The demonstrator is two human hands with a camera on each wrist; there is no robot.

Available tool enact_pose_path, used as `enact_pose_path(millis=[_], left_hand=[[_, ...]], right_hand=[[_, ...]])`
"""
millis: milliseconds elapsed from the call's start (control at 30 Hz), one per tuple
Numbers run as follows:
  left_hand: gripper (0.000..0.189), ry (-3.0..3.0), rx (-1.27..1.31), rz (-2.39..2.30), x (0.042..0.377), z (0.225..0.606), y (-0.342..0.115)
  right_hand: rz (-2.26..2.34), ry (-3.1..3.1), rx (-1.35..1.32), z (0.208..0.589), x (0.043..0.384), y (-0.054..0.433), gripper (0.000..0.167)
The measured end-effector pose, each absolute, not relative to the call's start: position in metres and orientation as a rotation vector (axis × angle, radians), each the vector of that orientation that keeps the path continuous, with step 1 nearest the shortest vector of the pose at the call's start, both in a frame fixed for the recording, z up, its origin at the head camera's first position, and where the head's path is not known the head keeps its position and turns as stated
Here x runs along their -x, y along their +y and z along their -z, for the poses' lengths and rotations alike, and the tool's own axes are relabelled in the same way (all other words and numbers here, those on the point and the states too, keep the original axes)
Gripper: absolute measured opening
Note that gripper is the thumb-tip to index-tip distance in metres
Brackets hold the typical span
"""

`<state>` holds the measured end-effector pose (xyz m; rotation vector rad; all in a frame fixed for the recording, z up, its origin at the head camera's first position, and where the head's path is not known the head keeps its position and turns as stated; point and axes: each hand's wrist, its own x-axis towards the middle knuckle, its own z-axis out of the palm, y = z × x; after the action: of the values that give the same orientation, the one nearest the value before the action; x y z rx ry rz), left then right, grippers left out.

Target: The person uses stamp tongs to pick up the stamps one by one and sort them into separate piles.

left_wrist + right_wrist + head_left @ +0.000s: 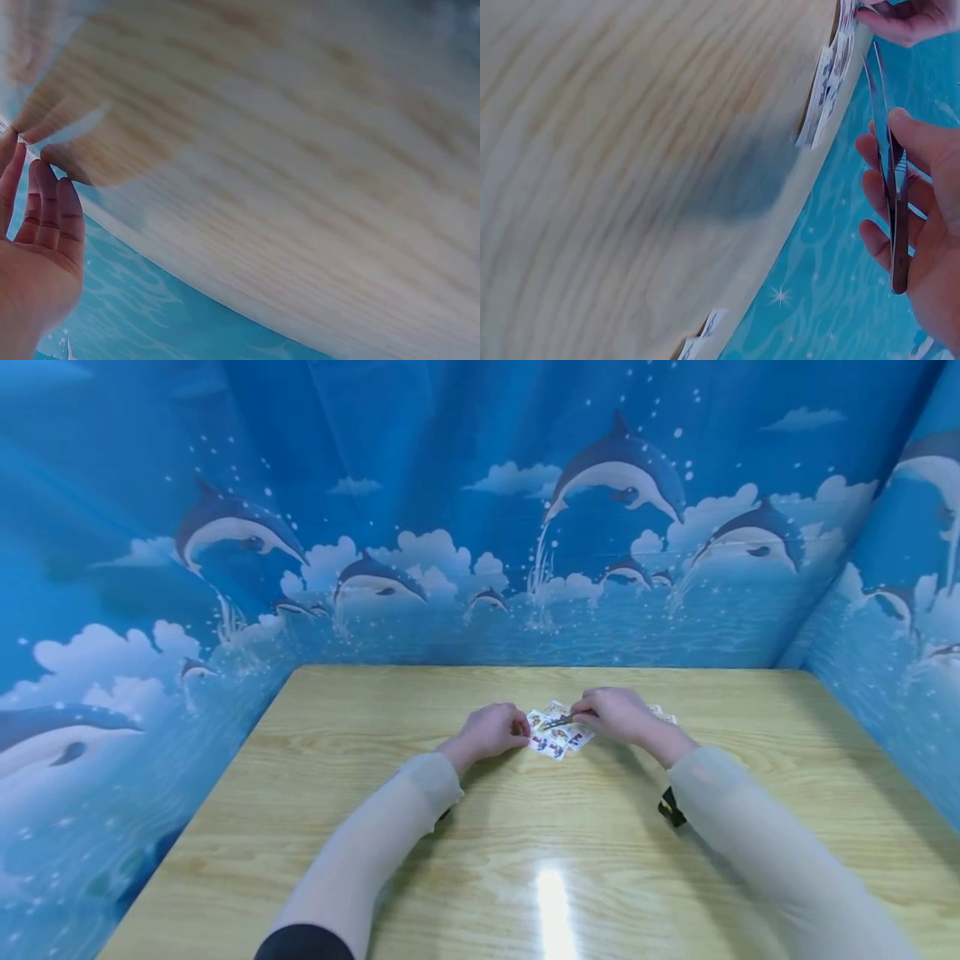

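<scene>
Several small white sheets with colourful printed pictures lie overlapped near the far side of the table. My left hand (pixel 491 731) is at the left edge of the front picture sheet (pixel 547 745), thumb and forefinger tips together on that edge. In my right hand (pixel 617 714) I hold metal tweezers (pixel 559 722) whose tips point left over the sheets. The right wrist view shows the tweezers (pixel 894 195) lying between thumb and fingers, the two prongs slightly apart at the tips. Part of the pile is hidden under my right hand.
More white sheets (pixel 663 715) lie just right of my right hand. The wood-grain table (pixel 360 727) ends at a blue dolphin-print curtain (pixel 450 568) behind and on both sides. A black object (pixel 671 808) shows under my right wrist.
</scene>
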<state>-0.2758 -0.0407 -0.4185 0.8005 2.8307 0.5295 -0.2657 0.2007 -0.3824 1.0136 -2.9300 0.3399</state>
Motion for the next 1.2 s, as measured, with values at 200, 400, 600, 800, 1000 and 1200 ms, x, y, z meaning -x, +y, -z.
enact_pose_path(millis=[200, 400, 600, 800, 1000, 1200], left_hand=[[0.006, 2.848, -0.807, -0.504, 0.277, 0.419, -0.040], [0.006, 2.846, -0.820, -0.516, 0.278, 0.420, -0.040], [0.006, 2.845, -0.814, -0.522, 0.278, 0.420, -0.041], [0.005, 2.841, -0.780, -0.520, 0.277, 0.420, -0.040], [0.004, 2.841, -0.765, -0.521, 0.277, 0.419, -0.040], [0.006, 2.839, -0.777, -0.515, 0.277, 0.419, -0.039]], right_hand=[[-0.285, -2.956, -1.038, 0.386, 0.272, 0.190, 0.018], [-0.299, -2.969, -1.030, 0.388, 0.272, 0.187, 0.019], [-0.326, -2.975, -1.031, 0.387, 0.271, 0.186, 0.019], [-0.350, -2.972, -1.020, 0.385, 0.270, 0.185, 0.020], [-0.352, -2.975, -1.022, 0.385, 0.271, 0.184, 0.020], [-0.362, -2.986, -1.032, 0.386, 0.271, 0.182, 0.019]])
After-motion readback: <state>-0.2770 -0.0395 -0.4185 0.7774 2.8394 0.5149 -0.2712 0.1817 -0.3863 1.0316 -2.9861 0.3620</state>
